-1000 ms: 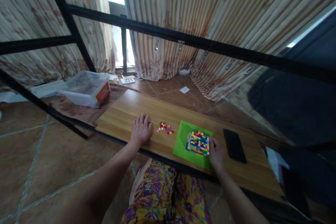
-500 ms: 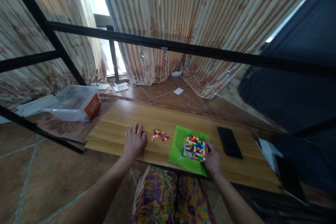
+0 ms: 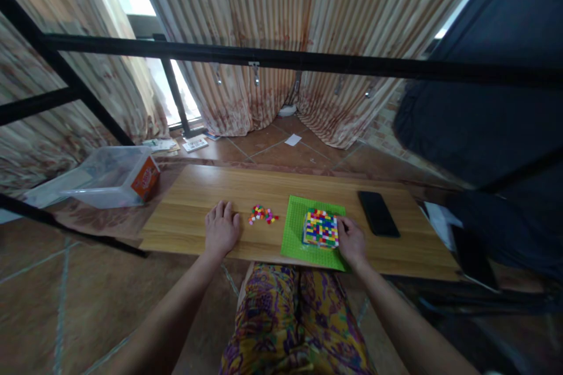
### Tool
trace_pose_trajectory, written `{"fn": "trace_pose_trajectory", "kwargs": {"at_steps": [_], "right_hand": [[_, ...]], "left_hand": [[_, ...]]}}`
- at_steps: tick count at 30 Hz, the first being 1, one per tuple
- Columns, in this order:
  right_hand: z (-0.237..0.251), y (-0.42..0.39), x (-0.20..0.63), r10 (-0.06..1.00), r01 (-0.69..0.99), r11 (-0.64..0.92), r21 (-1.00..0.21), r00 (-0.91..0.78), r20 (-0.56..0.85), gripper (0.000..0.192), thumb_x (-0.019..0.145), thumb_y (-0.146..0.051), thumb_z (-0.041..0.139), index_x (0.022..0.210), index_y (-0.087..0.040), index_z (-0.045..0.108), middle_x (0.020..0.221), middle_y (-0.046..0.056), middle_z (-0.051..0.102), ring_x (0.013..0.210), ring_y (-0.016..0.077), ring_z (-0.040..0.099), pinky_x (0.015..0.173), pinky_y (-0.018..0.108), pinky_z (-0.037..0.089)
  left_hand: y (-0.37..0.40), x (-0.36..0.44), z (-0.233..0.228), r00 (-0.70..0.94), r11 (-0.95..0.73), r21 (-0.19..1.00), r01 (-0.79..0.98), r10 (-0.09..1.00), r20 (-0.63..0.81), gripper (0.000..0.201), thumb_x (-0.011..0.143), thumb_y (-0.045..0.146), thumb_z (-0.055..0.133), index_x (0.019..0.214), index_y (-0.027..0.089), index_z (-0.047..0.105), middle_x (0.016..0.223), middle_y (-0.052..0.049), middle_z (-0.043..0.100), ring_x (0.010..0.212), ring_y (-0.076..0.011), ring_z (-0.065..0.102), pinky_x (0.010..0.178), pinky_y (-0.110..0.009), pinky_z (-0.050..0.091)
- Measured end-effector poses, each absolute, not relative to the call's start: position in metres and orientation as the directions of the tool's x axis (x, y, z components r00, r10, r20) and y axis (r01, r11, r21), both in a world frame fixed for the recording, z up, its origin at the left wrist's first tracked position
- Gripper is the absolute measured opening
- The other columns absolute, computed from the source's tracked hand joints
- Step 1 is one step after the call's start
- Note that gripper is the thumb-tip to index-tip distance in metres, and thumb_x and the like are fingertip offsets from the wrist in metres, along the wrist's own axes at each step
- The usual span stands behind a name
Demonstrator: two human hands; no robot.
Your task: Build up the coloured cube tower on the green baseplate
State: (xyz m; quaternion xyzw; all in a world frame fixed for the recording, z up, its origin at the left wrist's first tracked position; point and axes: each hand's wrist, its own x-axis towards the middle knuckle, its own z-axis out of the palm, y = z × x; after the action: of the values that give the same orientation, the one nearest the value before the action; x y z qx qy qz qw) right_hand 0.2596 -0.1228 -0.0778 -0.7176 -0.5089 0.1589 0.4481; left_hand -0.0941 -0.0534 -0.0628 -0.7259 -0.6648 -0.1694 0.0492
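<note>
A block built of many small coloured toy bricks point(image 3: 321, 229) stands on a green studded baseplate point(image 3: 292, 234). My right hand point(image 3: 352, 241) is at the block's right side, its fingers curled against or just beside the edge. Whatever those fingers may pinch is hidden from me. On the wooden table point(image 3: 185, 211), my left hand point(image 3: 221, 229) lies flat with fingers stretched out and nothing in it. Between that hand and the baseplate is a small heap of loose coloured bricks point(image 3: 263, 215).
A black phone point(image 3: 379, 214) lies right of my right hand. Beyond the table's left end, a clear plastic bin point(image 3: 112, 176) with an orange label stands on the floor. A black metal bar point(image 3: 281, 57) crosses in front of the curtains point(image 3: 259, 6).
The camera view has shifted a little, so the table and hands appear slightly higher and further left. My left hand stays flat; my right hand stays at the block's right side.
</note>
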Motion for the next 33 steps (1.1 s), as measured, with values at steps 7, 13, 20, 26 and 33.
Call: {"fn": "trace_pose_trajectory", "kwargs": {"at_steps": [7, 13, 20, 26, 33], "right_hand": [[-0.034, -0.131, 0.243, 0.787, 0.552, -0.028, -0.833, 0.526, 0.322, 0.042, 0.089, -0.052, 0.047, 0.083, -0.017, 0.069, 0.084, 0.008, 0.07, 0.082, 0.0217, 0.062, 0.076, 0.033, 0.047], [0.001, -0.135, 0.149, 0.881, 0.678, 0.33, -0.657, 0.029, 0.472, 0.02, 0.093, -0.025, 0.05, 0.096, -0.023, 0.07, 0.095, 0.004, 0.069, 0.094, 0.0193, 0.061, 0.088, 0.032, 0.046], [-0.032, -0.091, 0.095, 0.998, 0.886, -0.015, -0.463, 0.04, 0.045, 0.05, 0.081, 0.005, 0.036, 0.117, -0.014, 0.064, 0.11, 0.012, 0.064, 0.104, 0.0206, 0.058, 0.095, 0.03, 0.043], [-0.027, -0.073, 0.099, 0.999, 0.928, -0.016, -0.373, 0.002, -0.037, 0.043, 0.086, 0.001, 0.036, 0.112, -0.015, 0.066, 0.113, 0.012, 0.063, 0.107, 0.0195, 0.057, 0.096, 0.028, 0.043], [-0.032, -0.072, 0.096, 1.0, 0.936, 0.009, -0.351, -0.011, -0.002, 0.034, 0.089, -0.003, 0.039, 0.106, -0.014, 0.066, 0.108, 0.012, 0.065, 0.106, 0.0197, 0.058, 0.093, 0.03, 0.045]], "left_hand": [[-0.054, -0.094, -0.063, 0.053, -0.116, 0.175, 0.978, 0.943, 0.328, 0.046, 0.095, 0.034, 0.044, 0.132, 0.01, 0.057, 0.139, -0.019, 0.054, 0.127, -0.0348, 0.048, 0.105, -0.049, 0.039], [-0.054, -0.095, -0.063, 0.028, -0.12, 0.243, 0.963, 0.936, 0.351, 0.042, 0.094, 0.034, 0.047, 0.128, 0.013, 0.059, 0.135, -0.017, 0.057, 0.127, -0.0329, 0.049, 0.106, -0.047, 0.039], [-0.052, -0.098, -0.066, 0.029, -0.14, 0.277, 0.951, 0.928, 0.37, 0.041, 0.093, 0.034, 0.048, 0.124, 0.012, 0.062, 0.131, -0.017, 0.059, 0.125, -0.032, 0.051, 0.107, -0.047, 0.039], [-0.051, -0.098, -0.064, 0.033, -0.146, 0.274, 0.951, 0.926, 0.377, 0.04, 0.092, 0.034, 0.047, 0.121, 0.012, 0.063, 0.13, -0.017, 0.06, 0.122, -0.0332, 0.052, 0.105, -0.048, 0.04], [-0.048, -0.1, -0.064, 0.037, -0.138, 0.26, 0.956, 0.933, 0.358, 0.042, 0.092, 0.036, 0.046, 0.122, 0.011, 0.063, 0.131, -0.018, 0.06, 0.124, -0.0324, 0.051, 0.108, -0.047, 0.038]]}}
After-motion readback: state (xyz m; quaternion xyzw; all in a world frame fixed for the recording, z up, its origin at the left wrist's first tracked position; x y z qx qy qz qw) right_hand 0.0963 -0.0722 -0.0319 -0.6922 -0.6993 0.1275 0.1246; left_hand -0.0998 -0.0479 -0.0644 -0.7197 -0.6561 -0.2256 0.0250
